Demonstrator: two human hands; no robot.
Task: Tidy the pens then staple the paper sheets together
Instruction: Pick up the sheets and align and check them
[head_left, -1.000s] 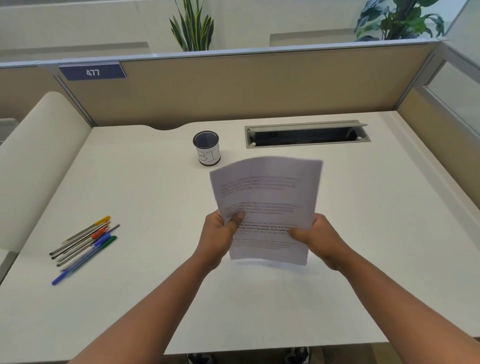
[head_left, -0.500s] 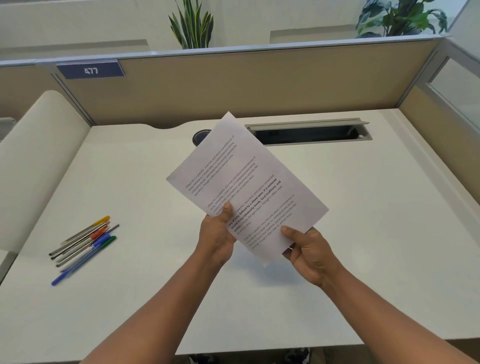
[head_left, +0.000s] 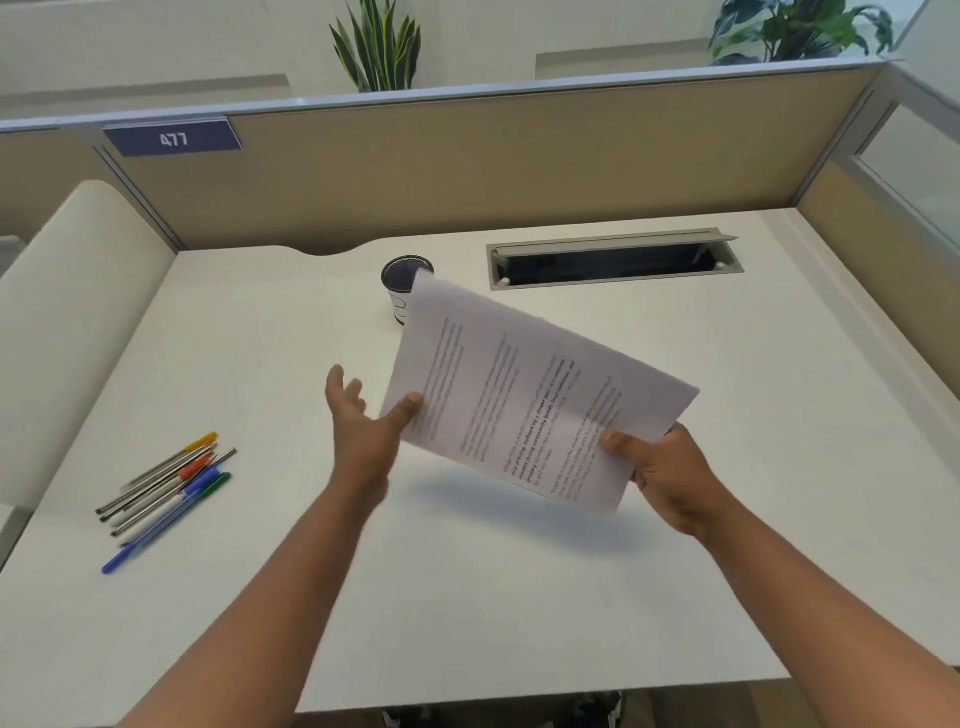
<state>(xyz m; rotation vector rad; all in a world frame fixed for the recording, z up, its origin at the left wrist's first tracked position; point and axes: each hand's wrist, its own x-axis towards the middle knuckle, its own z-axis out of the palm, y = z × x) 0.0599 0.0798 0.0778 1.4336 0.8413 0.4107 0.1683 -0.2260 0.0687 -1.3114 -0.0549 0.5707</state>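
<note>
Coloured pens (head_left: 166, 493) lie loose on the table (head_left: 467, 597) at nine o'clock, so I judge tidying not done; the mesh cup (head_left: 402, 280) at twelve looks empty. My left hand (head_left: 363, 421) is spread wide, thumb touching the paper sheets (head_left: 530, 389). My right hand (head_left: 660, 467) pinches their corner, holding the printed, tilted pages aloft. No stapler is visible.

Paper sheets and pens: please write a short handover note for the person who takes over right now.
Right hand: grips the paper sheets at their near corner, tilted above the desk.
Left hand: open, only the thumb touches the sheets' left edge.
Pens: loose on the desk, at the left.
Mesh pen cup: upright at the back, no pens seen in it.
Done: nothing finished.
Left: pens into the cup, then staple; no stapler in view.
</note>
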